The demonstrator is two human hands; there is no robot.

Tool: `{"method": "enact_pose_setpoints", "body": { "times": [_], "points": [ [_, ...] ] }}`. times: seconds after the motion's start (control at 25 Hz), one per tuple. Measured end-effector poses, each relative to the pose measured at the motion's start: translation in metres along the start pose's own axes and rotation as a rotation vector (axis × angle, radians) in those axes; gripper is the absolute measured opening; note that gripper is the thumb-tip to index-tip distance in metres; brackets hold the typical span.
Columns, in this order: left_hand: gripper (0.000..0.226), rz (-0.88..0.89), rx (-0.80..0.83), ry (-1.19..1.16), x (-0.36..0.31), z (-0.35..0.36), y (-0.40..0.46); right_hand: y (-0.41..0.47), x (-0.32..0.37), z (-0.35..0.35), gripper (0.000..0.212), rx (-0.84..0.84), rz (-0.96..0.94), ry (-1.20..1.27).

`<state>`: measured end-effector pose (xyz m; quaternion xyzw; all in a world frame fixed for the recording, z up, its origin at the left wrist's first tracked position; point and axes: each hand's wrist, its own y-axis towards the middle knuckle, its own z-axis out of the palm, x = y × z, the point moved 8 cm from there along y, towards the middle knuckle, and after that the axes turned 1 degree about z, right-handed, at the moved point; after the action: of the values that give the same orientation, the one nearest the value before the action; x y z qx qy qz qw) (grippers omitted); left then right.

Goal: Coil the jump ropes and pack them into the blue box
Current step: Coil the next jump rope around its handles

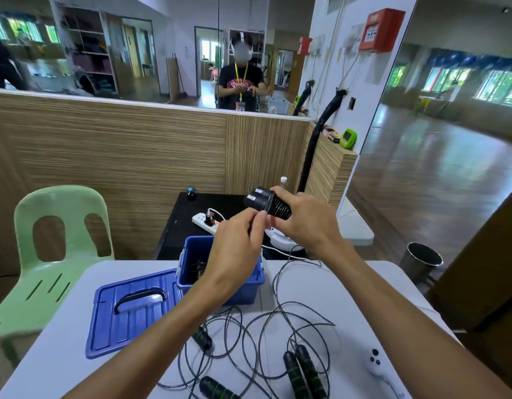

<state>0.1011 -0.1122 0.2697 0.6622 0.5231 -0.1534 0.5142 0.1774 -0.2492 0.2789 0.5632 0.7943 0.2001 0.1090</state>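
Black rope handles (268, 203) in both hands, label unreadable

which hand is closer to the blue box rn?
Left. The left hand hovers directly above the open blue box, pinching the rope. The right hand is higher and further right, gripping the black handles.
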Motion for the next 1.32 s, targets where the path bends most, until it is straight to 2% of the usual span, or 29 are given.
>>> {"method": "enact_pose_setpoints", "body": {
  "times": [0.16,0.28,0.36,0.48,0.56,0.8,0.92,0.96,1.04,1.08,1.16,1.2,1.32],
  "points": [
    [0.029,-0.072,-0.017,-0.056,0.023,-0.004,-0.011,-0.001,-0.002,-0.002,0.065,-0.012,-0.002,0.075],
    [0.029,-0.046,-0.015,-0.032,0.030,-0.001,-0.024,-0.005,0.000,0.007,0.062,-0.003,0.002,0.109],
    [0.027,-0.059,0.007,-0.044,0.042,0.001,-0.030,-0.006,0.000,0.014,0.067,0.014,0.001,0.159],
    [0.027,-0.114,0.136,-0.189,0.068,0.011,-0.036,-0.007,0.003,0.020,0.077,0.065,-0.016,0.255],
    [0.028,-0.114,0.233,-0.260,0.081,0.018,-0.038,-0.011,0.010,0.022,0.073,0.120,-0.044,0.326],
    [0.027,-0.005,0.425,0.040,0.125,0.024,-0.019,-0.026,0.039,0.013,0.068,0.264,-0.201,0.551],
    [0.013,-0.079,0.501,0.120,0.140,0.017,0.011,-0.040,0.055,0.011,0.066,0.354,-0.312,0.582],
    [0.010,-0.044,0.554,0.144,0.137,0.016,0.020,-0.044,0.059,0.010,0.066,0.362,-0.346,0.566],
    [0.008,0.146,0.635,0.280,0.121,0.011,0.039,-0.052,0.065,0.013,0.066,0.390,-0.412,0.507],
    [0.012,0.250,0.629,0.395,0.111,0.005,0.049,-0.056,0.070,0.018,0.066,0.411,-0.448,0.459],
    [0.019,0.580,0.568,0.683,0.083,-0.003,0.063,-0.062,0.076,0.030,0.064,0.452,-0.485,0.348],
    [0.020,0.672,0.560,0.767,0.069,-0.005,0.063,-0.061,0.074,0.035,0.064,0.459,-0.471,0.316],
    [0.011,0.764,0.537,0.939,0.038,-0.008,0.057,-0.047,0.053,0.042,0.064,0.434,-0.362,0.273]
  ]
}}
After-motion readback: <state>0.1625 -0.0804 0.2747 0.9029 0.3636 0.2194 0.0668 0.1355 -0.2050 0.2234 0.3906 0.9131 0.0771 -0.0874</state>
